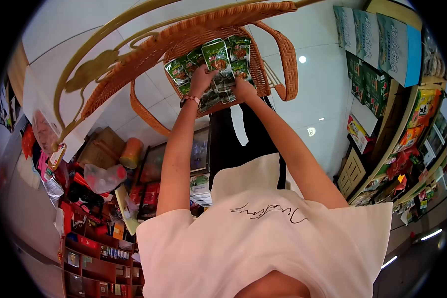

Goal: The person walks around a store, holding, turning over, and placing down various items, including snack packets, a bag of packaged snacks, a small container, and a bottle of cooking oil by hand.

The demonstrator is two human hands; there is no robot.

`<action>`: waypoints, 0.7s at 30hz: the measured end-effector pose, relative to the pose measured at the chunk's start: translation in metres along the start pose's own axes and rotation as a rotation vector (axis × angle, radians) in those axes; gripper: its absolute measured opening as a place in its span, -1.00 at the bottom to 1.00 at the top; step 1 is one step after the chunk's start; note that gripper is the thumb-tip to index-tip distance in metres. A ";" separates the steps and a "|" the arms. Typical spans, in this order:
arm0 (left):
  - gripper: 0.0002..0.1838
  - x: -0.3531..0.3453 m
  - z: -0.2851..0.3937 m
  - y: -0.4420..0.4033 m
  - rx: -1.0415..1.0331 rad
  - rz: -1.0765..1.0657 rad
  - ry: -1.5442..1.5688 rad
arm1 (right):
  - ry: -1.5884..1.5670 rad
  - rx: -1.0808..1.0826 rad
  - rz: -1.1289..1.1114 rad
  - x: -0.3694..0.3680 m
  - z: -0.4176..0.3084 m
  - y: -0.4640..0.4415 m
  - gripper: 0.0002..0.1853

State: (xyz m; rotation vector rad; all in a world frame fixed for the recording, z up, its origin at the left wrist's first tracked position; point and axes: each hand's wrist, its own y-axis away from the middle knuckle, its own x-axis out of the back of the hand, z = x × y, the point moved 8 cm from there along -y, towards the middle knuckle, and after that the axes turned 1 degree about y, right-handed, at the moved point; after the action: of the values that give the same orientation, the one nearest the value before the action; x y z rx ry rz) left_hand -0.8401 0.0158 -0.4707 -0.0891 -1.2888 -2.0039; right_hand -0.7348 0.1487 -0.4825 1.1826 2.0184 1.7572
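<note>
Green snack packets [176, 71] with food pictures on their fronts lie side by side on the seat of a brown wicker chair [285, 54]. One green packet [217, 55] is raised above the others. My left hand [202, 82], with a bracelet at the wrist, grips this packet near its lower left edge. At its lower right side is my right hand [244, 90], fingers closed at the edge of the packets. My fingertips partly hide the packets beneath them.
A curved metal frame [67, 82] and the chair's woven rim arch across the upper left. Cardboard boxes [103, 149], a clear plastic bag [104, 176] and red shelves [97, 268] fill the left side. Stacked cartons [395, 49] and goods shelves line the right. Pale floor tiles [318, 94] surround the chair.
</note>
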 end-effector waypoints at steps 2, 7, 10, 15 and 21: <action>-0.57 -0.002 -0.003 -0.011 -0.005 0.051 0.003 | 0.014 -0.010 -0.091 0.002 0.000 -0.009 -0.57; -0.51 -0.012 -0.014 -0.007 0.069 0.000 0.183 | -0.074 0.038 0.001 0.010 0.012 0.016 -0.37; -0.50 0.003 -0.015 0.019 0.002 -0.006 0.261 | -0.168 0.191 0.002 0.012 0.038 0.053 -0.44; -0.58 0.063 -0.034 0.085 0.045 0.130 0.217 | 0.068 0.218 0.089 0.033 0.142 0.049 -0.59; -0.62 0.088 -0.067 0.180 -0.011 0.610 0.451 | 0.940 0.543 -0.134 0.064 0.130 0.020 -0.71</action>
State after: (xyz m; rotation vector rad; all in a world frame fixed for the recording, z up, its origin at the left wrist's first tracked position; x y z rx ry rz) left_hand -0.7724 -0.1263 -0.3296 -0.0267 -0.8300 -1.4013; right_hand -0.6863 0.2866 -0.4779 0.2332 3.1451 1.9540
